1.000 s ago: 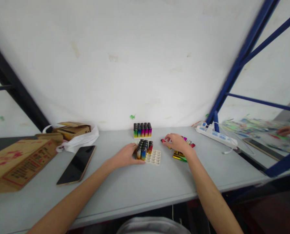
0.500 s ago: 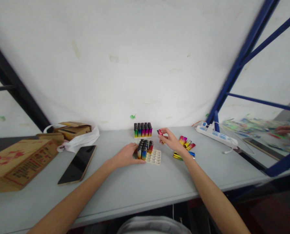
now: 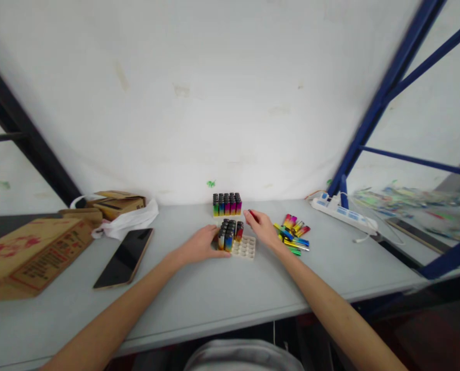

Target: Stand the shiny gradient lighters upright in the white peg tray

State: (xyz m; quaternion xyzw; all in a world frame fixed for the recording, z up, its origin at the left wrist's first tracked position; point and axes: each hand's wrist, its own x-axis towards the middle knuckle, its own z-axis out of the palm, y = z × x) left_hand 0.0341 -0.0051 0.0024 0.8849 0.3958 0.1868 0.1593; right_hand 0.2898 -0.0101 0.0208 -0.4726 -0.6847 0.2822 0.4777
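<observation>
My left hand (image 3: pixel 199 244) rests on the table against the left side of a white tray (image 3: pixel 245 249), fingers curled round it. Several colourful lighters (image 3: pixel 228 234) stand upright in the tray's left and back rows. My right hand (image 3: pixel 261 226) pinches a red lighter (image 3: pixel 251 214) just above the tray's back right corner. A loose pile of lighters (image 3: pixel 294 234) lies on the table to the right of that hand. A second, full tray of lighters (image 3: pixel 226 204) stands behind, near the wall.
A dark phone (image 3: pixel 124 257) lies to the left. Cardboard boxes (image 3: pixel 25 252) and a white plastic bag (image 3: pixel 127 221) sit at the far left. A white power strip (image 3: pixel 344 215) lies at the right by blue frame bars (image 3: pixel 373 111). The table's front edge (image 3: pixel 222 330) is near me.
My right hand picked a red lighter from the loose pile and carried it left to the tray. My left hand stayed against the tray.
</observation>
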